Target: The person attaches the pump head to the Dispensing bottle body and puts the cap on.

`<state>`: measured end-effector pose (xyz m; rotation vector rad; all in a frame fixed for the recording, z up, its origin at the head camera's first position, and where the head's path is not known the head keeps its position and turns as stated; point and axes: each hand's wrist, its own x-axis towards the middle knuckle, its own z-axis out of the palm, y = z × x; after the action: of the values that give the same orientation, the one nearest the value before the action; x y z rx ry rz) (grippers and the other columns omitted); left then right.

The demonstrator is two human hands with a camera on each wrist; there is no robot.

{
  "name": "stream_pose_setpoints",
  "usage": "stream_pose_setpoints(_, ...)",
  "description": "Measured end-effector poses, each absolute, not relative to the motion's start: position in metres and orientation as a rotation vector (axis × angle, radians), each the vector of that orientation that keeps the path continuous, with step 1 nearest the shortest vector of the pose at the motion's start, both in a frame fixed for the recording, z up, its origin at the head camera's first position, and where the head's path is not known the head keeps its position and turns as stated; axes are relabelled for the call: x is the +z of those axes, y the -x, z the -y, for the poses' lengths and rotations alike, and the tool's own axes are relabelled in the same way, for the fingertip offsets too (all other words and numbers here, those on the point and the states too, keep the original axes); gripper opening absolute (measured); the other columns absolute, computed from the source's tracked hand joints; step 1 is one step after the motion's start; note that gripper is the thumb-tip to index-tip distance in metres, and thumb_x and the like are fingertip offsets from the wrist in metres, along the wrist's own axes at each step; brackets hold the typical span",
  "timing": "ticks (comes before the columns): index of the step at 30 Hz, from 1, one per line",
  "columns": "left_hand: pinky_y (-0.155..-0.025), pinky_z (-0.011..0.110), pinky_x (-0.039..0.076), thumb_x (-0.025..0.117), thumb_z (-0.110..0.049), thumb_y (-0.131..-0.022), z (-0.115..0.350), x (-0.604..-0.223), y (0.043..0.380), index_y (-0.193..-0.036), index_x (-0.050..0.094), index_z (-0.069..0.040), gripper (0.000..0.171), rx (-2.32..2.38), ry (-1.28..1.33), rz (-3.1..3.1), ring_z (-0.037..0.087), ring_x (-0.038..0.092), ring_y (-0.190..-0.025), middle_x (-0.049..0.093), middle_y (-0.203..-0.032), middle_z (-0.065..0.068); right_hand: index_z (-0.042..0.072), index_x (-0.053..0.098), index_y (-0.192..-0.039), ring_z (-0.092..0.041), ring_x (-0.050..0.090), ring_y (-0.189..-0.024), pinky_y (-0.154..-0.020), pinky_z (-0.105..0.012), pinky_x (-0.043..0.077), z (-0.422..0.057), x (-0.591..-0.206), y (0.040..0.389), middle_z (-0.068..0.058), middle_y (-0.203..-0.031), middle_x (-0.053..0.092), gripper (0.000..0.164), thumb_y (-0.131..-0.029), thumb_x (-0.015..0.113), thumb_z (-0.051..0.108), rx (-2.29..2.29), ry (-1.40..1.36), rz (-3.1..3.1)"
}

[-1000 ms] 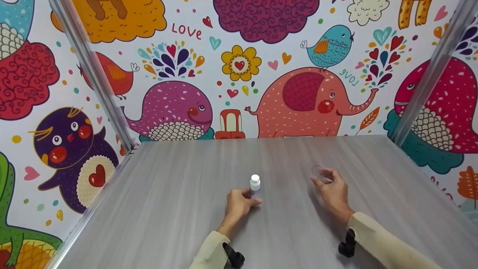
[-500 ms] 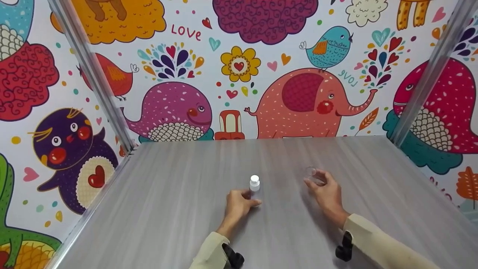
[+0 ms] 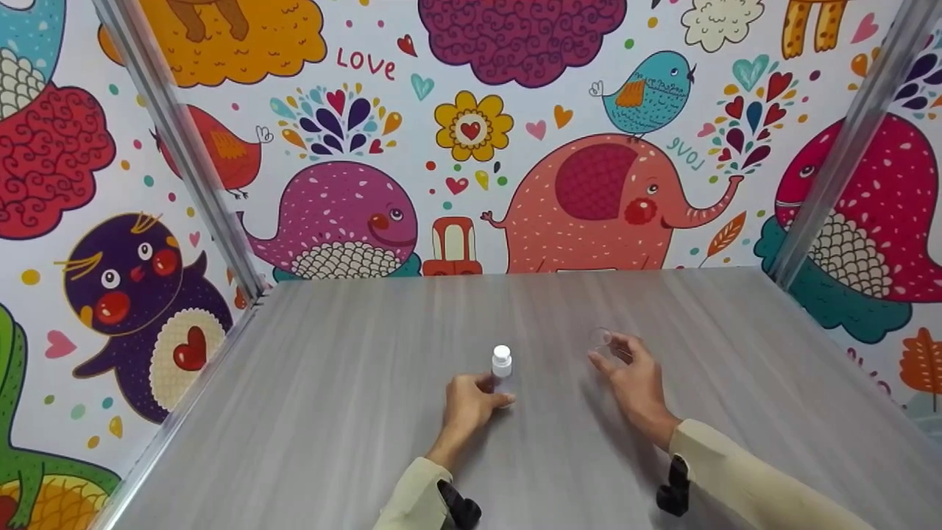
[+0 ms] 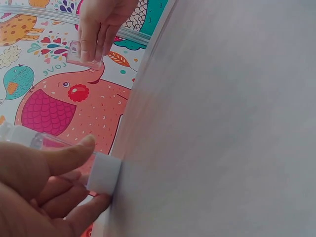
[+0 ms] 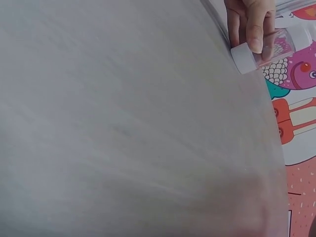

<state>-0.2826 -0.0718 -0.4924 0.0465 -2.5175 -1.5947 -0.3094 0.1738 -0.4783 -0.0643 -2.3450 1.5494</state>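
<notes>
A small clear bottle with a white top and white base stands upright on the table. My left hand grips it round the clear body, thumb on the near side; the left wrist view shows the white base at the tabletop. To the right, my right hand holds a clear, cup-like cap between thumb and fingers, above the table and apart from the bottle. In the left wrist view, the transparent cap hangs below the right fingers. The right wrist view shows the left hand on the bottle.
The grey wood-grain table spreads around both hands. Behind it rises a wall with cartoon animals, and metal posts stand at its left and right corners. Black wrist mounts sit on the sleeves.
My right hand has moved left with the clear cap, nearer to the bottle. The left hand and the bottle have stayed in place.
</notes>
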Motion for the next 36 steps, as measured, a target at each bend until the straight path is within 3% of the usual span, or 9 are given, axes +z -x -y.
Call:
stream_pose_setpoints(13,-0.065,0.028,0.053,0.087,-0.007,-0.073,0.073,-0.492,0.282,-0.099,0.076,0.005,0.031,-1.613,-0.055,2.515,0.013,0.059,-0.072,0.076,-0.091,0.016,0.003,0.062,-0.125,-0.035,0.063,-0.118,-0.103,-0.047,0.049,-0.164,-0.477,0.304,-0.017,-0.121,0.066,0.047,-0.085,0.080,0.020,1.478,0.006,2.369)
stream_pose_setpoints(36,-0.067,0.027,0.055,0.089,-0.009,-0.071,0.071,-0.492,0.285,-0.099,0.076,0.005,0.033,-1.589,-0.065,2.517,0.013,0.062,-0.074,0.077,-0.092,0.015,0.006,0.061,-0.128,-0.029,0.067,-0.115,-0.099,-0.045,0.053,-0.153,-0.468,0.301,-0.012,-0.123,0.069,0.046,-0.086,0.079,0.016,1.489,-0.182,2.405)
